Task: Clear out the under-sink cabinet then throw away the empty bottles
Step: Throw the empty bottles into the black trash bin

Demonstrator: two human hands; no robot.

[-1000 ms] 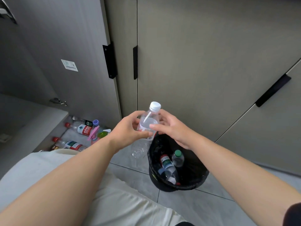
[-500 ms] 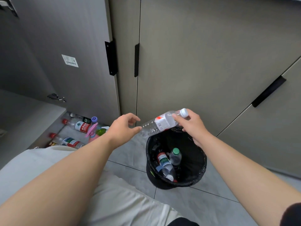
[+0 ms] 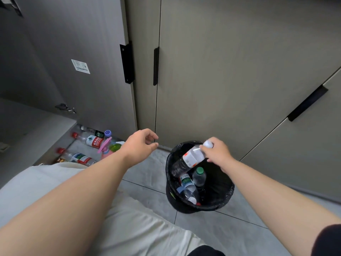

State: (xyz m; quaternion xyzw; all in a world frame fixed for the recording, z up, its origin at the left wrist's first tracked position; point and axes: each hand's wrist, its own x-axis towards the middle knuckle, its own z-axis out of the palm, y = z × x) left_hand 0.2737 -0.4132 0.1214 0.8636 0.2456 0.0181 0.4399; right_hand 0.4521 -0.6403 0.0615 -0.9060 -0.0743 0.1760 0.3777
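One clear bottle (image 3: 191, 158) at the bin: disposal step, release pending.
Right hand (image 3: 216, 154) pinches the bottle at its white-capped neck, with the base tilted down inside the mouth of the black-lined bin (image 3: 224, 197), above several discarded bottles (image 3: 199, 177) lying there. Left hand (image 3: 140, 145) hangs loosely curled, holding nothing, between the bin and the floor bottles (image 3: 92, 140) by the open cabinet door (image 3: 73, 93). Next move, as judged: let go so the bottle falls clear of the rim, then fetch another from the floor. Against half a second ago: the bottle is lower and steeper, having been near level over the rim, and the left hand is further from it.
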